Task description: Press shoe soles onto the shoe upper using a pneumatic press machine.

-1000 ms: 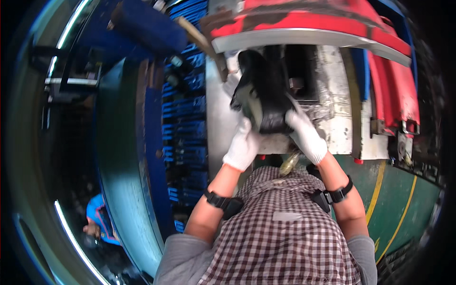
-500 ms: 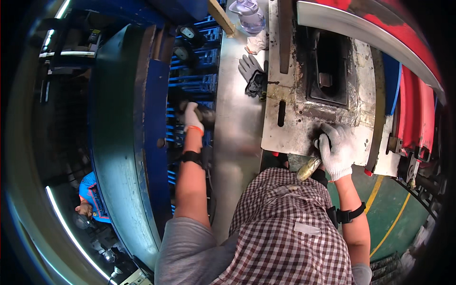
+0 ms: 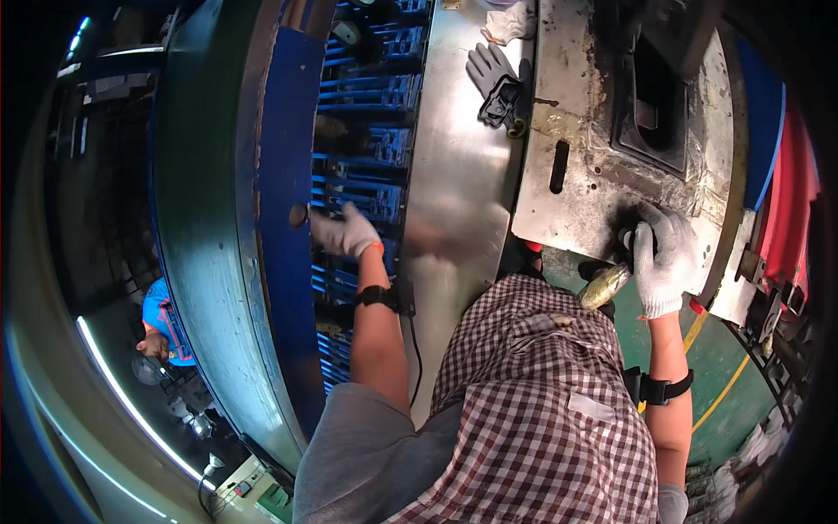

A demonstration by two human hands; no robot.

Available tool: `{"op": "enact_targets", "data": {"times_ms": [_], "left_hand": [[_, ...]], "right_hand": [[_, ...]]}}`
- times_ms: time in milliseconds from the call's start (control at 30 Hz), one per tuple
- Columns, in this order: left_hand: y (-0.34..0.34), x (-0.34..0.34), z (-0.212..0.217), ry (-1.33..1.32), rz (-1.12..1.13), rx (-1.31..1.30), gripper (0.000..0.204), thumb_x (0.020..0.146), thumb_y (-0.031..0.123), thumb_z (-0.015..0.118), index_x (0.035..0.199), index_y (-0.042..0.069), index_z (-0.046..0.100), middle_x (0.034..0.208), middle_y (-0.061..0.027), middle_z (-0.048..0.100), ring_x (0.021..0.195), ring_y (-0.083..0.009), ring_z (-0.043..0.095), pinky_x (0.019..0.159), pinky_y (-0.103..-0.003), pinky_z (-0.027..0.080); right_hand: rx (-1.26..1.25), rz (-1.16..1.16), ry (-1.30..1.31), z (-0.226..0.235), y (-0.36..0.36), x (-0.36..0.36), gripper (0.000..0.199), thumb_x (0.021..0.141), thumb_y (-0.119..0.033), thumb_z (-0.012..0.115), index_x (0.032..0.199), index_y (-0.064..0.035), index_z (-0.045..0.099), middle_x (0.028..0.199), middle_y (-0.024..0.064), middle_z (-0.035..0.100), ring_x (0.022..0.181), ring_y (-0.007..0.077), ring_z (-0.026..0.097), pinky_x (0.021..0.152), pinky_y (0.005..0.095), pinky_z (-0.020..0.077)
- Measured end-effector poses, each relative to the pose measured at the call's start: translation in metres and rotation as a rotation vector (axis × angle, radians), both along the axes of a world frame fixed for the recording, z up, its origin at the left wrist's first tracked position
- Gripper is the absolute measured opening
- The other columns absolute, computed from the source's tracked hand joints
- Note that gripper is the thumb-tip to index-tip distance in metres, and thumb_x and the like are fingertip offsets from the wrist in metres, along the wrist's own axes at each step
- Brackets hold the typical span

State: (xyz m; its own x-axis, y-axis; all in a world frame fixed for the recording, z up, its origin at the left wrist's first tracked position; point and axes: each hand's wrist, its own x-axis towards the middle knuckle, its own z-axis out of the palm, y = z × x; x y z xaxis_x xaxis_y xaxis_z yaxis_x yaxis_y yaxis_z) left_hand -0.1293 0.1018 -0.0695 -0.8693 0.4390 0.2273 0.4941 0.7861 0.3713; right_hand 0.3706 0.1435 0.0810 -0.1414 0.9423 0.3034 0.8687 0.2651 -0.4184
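Observation:
My left hand [image 3: 349,232], in a white knit glove, is over the rack of blue bars [image 3: 371,188]. Its thumb and fingers are apart, the fingertips slightly blurred. They point at a dark round knob [image 3: 299,215] on the blue side panel; contact is unclear. My right hand [image 3: 665,262], gloved alike, is closed at the near edge of a stained metal plate [image 3: 576,205]. Something dark shows at its curled fingers, mostly hidden. Just below them sticks out a stout handle [image 3: 604,286] with a yellowish wrapping; whether the fingers grip it is hidden.
Between rack and plate runs a bare metal counter [image 3: 454,192]. On it lie a grey work glove [image 3: 493,79] and a white glove [image 3: 509,22]. The plate has a dark rectangular opening [image 3: 655,113], with a blurred dark part [image 3: 685,35] above it. A person in blue [image 3: 166,327] is far left.
My left hand has let go of a dark cylindrical piece and moved toward the knob, opening. A dark part has come over the plate's opening. My right hand stays at the plate's edge; the view has shifted.

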Motion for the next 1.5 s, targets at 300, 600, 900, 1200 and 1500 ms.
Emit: {"op": "enact_targets", "data": {"times_ms": [300,600,900,1200,1500], "left_hand": [[-0.044,-0.146,-0.047,-1.236,0.627,0.368,0.066,0.082,0.058,0.075,0.137,0.025,0.059,0.141,-0.0049,0.062,0.128,-0.0310,0.057,0.104,-0.064,0.042],[-0.113,-0.123,-0.056,-1.330,0.279,0.760,0.034,0.083,0.036,0.068,0.110,0.015,0.070,0.113,-0.0041,0.071,0.109,-0.0250,0.065,0.092,-0.054,0.053],[-0.035,0.095,0.056,-2.079,-0.075,0.879,0.088,0.072,0.020,0.062,0.154,-0.002,0.042,0.152,-0.0203,0.052,0.142,-0.0364,0.050,0.124,-0.050,0.035],[0.102,0.181,0.131,-1.062,-1.356,-0.010,0.086,0.095,0.028,0.061,0.167,0.005,0.020,0.166,-0.0125,0.035,0.151,-0.0240,0.036,0.124,-0.036,0.028],[0.215,-0.005,0.014,-0.710,0.196,0.079,0.122,0.082,0.055,0.082,0.165,0.001,0.010,0.165,-0.0308,0.029,0.145,-0.0460,0.043,0.121,-0.053,0.038]], "right_hand": [[-0.077,-0.023,-0.073,-0.002,-0.002,-0.004,0.018,0.088,-0.009,0.068,0.104,-0.0071,0.076,0.098,0.0123,0.073,0.095,0.0327,0.068,0.089,0.0445,0.0525],[-0.050,-0.021,-0.002,0.007,0.000,-0.006,0.018,0.085,-0.008,0.069,0.102,-0.0057,0.075,0.094,0.0143,0.071,0.094,0.0352,0.067,0.088,0.0461,0.0518],[0.013,0.295,0.157,0.024,0.006,-0.027,0.042,0.083,-0.016,0.072,0.123,-0.0062,0.068,0.119,0.0142,0.068,0.118,0.0385,0.062,0.108,0.0501,0.0455],[-0.603,-0.081,1.145,0.058,0.018,-0.034,0.098,0.088,-0.032,0.077,0.164,0.0012,0.026,0.168,0.0177,0.031,0.154,0.0272,0.032,0.125,0.0365,0.0240],[-0.524,-0.612,1.497,0.002,-0.079,0.073,0.051,0.090,-0.023,0.074,0.136,-0.0052,0.061,0.118,0.0066,0.067,0.115,0.0195,0.062,0.107,0.0359,0.0452]]}}
